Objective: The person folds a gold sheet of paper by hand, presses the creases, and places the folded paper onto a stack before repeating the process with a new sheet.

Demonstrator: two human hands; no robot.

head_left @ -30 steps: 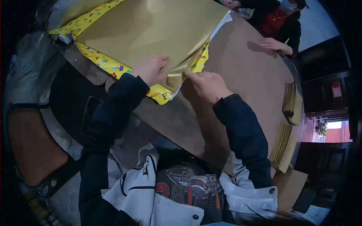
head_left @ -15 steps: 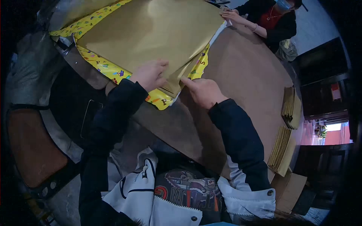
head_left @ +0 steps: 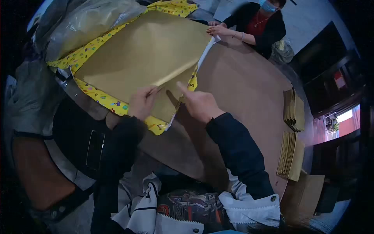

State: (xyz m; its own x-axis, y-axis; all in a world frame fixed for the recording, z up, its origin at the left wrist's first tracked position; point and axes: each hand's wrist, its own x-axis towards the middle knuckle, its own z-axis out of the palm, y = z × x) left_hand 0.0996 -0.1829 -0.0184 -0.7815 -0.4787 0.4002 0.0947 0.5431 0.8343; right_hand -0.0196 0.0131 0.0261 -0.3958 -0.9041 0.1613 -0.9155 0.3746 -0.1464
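Observation:
A stack of gold-brown paper sheets (head_left: 132, 50) lies on yellow patterned wrapping (head_left: 95, 93) at the upper left of the table. My left hand (head_left: 143, 102) pinches the near edge of the top sheet, which is lifted and curled back. To its right, my right hand (head_left: 200, 104) has its index finger stretched out over the near right corner of the stack, and it holds nothing that I can make out.
Across the brown table (head_left: 245, 85) a masked person (head_left: 269, 23) has hands at the stack's far corner. Folded brown bundles (head_left: 290, 156) stand along the right edge. A chair (head_left: 41, 171) is at left, with plastic bags (head_left: 93, 27) behind the stack.
My left hand has taken hold of the top sheet's near edge and drawn it up and back. The right hand has moved slightly off the corner. The whole view has shifted.

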